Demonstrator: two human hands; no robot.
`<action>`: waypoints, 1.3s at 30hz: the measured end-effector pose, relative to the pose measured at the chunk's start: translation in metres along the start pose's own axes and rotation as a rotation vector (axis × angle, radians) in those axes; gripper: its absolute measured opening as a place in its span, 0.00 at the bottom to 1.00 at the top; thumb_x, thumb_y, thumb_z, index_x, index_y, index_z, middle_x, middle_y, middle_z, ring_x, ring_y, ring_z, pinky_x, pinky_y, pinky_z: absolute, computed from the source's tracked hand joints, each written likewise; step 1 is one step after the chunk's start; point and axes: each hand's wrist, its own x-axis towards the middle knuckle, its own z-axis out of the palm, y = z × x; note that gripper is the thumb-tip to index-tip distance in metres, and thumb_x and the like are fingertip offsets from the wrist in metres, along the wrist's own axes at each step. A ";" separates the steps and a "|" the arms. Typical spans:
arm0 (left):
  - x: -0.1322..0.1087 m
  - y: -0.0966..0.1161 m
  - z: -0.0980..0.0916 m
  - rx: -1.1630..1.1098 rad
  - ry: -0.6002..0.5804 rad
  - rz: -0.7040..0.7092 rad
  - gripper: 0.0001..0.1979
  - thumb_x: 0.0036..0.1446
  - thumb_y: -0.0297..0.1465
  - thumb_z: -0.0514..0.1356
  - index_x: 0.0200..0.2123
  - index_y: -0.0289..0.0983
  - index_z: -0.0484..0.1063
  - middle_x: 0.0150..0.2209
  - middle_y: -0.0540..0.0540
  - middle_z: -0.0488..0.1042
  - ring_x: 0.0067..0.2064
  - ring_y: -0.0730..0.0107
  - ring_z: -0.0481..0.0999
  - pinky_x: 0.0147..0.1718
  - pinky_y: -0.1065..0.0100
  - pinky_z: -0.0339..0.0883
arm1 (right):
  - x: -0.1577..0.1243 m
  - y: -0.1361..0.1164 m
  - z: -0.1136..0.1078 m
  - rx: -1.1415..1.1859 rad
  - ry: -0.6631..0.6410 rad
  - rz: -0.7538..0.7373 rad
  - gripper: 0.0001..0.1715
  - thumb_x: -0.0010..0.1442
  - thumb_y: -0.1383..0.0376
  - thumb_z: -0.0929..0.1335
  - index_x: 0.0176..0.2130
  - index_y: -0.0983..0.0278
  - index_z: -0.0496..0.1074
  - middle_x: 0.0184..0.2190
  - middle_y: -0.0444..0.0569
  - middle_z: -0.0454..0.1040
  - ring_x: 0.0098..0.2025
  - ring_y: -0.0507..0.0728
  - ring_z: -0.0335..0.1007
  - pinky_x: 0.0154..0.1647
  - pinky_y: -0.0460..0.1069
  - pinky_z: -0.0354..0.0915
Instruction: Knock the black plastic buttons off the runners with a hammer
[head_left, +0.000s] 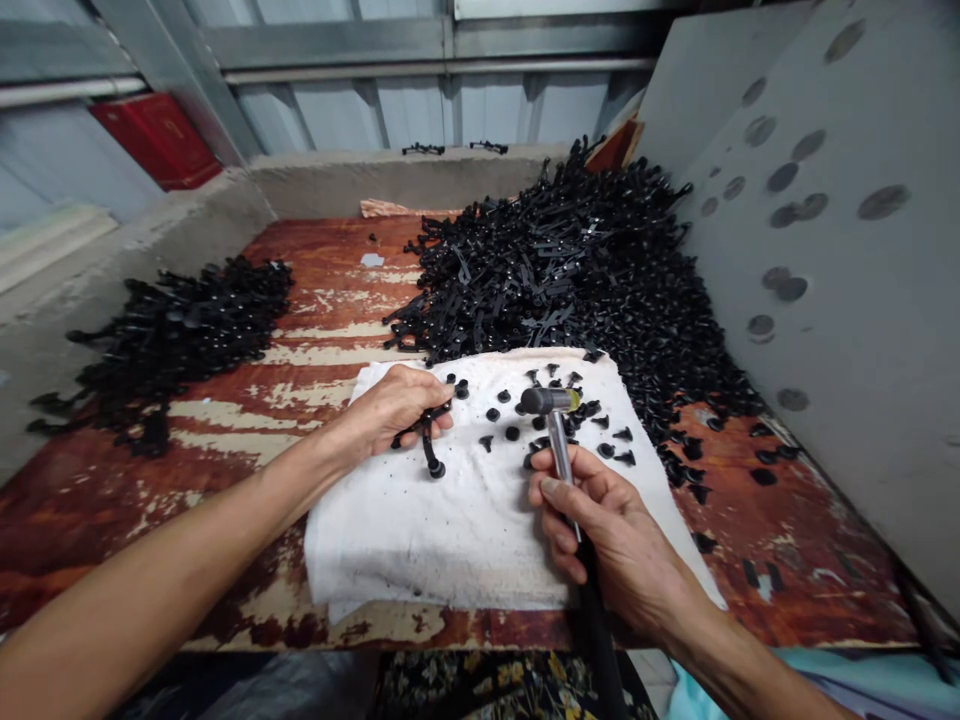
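Observation:
My left hand (405, 405) is closed on a black plastic arm-like part (429, 445), whose round-footed end points down over the white cloth (450, 540). In my right hand (600, 510) is a small mallet (559, 440) with a metal neck, a black handle and a head that is black at one end and yellow at the other. My fingers wrap its neck just below the head. Several small black plugs (512, 433) lie scattered on the cloth between and beyond my hands. What the left fingertips press on is partly hidden.
A big heap of black parts (547, 260) covers the back right of the worn red-brown table (225, 500). A smaller pile (187, 330) lies at left. A spotted grey panel (840, 250) stands along the right side, and a red box (156, 140) sits at the back left.

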 end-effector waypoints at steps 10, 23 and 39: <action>-0.004 0.006 0.002 0.146 0.033 -0.012 0.14 0.54 0.26 0.60 0.17 0.32 0.67 0.15 0.48 0.71 0.09 0.84 0.56 0.07 0.78 0.43 | -0.001 0.003 -0.001 -0.065 -0.023 -0.023 0.19 0.50 0.57 0.74 0.38 0.61 0.68 0.26 0.40 0.68 0.16 0.44 0.51 0.11 0.40 0.52; 0.002 0.006 -0.005 0.298 0.010 0.048 0.12 0.55 0.27 0.57 0.20 0.34 0.67 0.17 0.49 0.71 0.11 0.82 0.58 0.08 0.77 0.44 | 0.049 -0.036 -0.003 -1.205 -0.090 -0.857 0.29 0.63 0.70 0.58 0.61 0.62 0.66 0.49 0.56 0.74 0.48 0.62 0.71 0.53 0.60 0.66; 0.007 0.006 -0.012 0.152 -0.126 -0.053 0.09 0.56 0.25 0.59 0.23 0.33 0.68 0.20 0.47 0.73 0.12 0.81 0.62 0.08 0.78 0.47 | 0.058 -0.039 0.013 -1.871 -0.059 -0.729 0.37 0.61 0.76 0.56 0.68 0.66 0.57 0.37 0.54 0.72 0.25 0.54 0.64 0.29 0.49 0.65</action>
